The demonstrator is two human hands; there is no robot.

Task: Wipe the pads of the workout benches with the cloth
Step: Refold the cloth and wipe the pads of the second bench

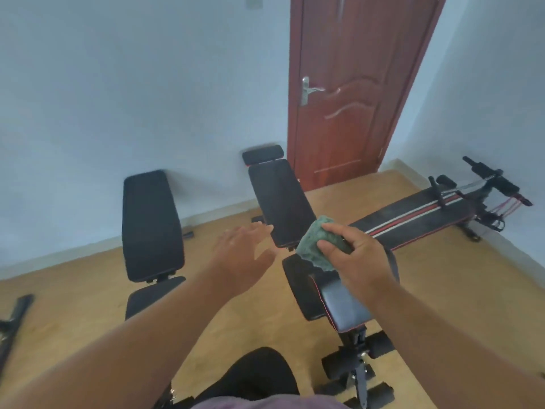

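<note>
Right hand [354, 255]: grips bunched green cloth [315, 246] above middle bench [283, 202].
Left hand [241, 249]: fingers spread, holding nothing.
Middle bench: long axis runs toward door [354, 84].

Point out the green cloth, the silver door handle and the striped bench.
Green cloth [309, 246]: head view, bunched lower fold.
Silver door handle [313, 90]: head view, lever.
Black bench with red-white stripes [413, 215]: head view, pad middle.

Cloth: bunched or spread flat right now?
Bunched. The green cloth sits crumpled in the grip of the right hand, fingers curled round it, held above the middle bench's pad, not laid out on it.
</note>
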